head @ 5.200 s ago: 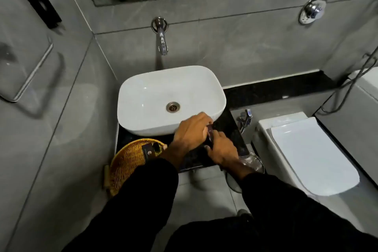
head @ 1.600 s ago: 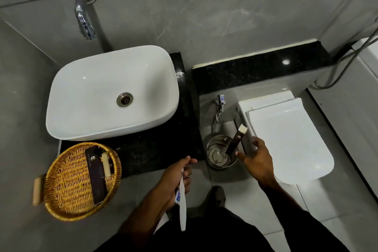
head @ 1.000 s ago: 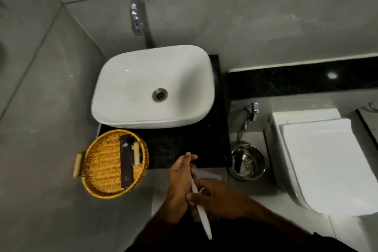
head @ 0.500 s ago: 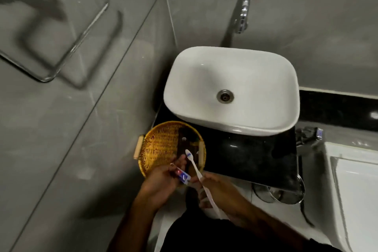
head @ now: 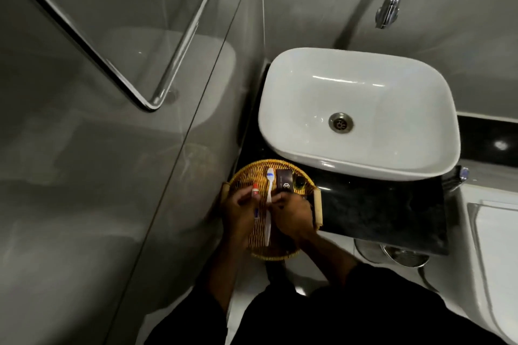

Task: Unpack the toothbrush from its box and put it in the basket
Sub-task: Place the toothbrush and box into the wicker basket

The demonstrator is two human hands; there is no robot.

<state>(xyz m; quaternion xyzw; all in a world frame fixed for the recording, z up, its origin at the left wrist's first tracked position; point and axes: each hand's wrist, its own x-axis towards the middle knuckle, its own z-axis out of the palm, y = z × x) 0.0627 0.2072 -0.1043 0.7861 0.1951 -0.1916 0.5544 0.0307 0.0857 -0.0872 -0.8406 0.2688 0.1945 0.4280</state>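
A round wicker basket [head: 246,173] with wooden handles sits on the black counter in front of the sink. A white toothbrush [head: 269,190] with blue bristles lies lengthwise over the basket, head pointing toward the sink. My right hand [head: 291,216] pinches its handle at the middle. My left hand [head: 238,213] is over the basket's left side, shut on a small toothpaste tube [head: 255,193] with a red cap. A dark box [head: 284,181] lies in the basket to the right of the brush head.
A white basin [head: 358,109] stands on the black counter [head: 378,210] under a chrome tap [head: 389,5]. A steel bin [head: 403,255] sits on the floor below the counter edge. A toilet lid [head: 499,260] is at right. A glass panel with a chrome rail [head: 173,59] stands at left.
Both hands have moved forward over the basket. The toothbrush has gone from tilted above the basket's rim to lying flat along it; the tube now points upright.
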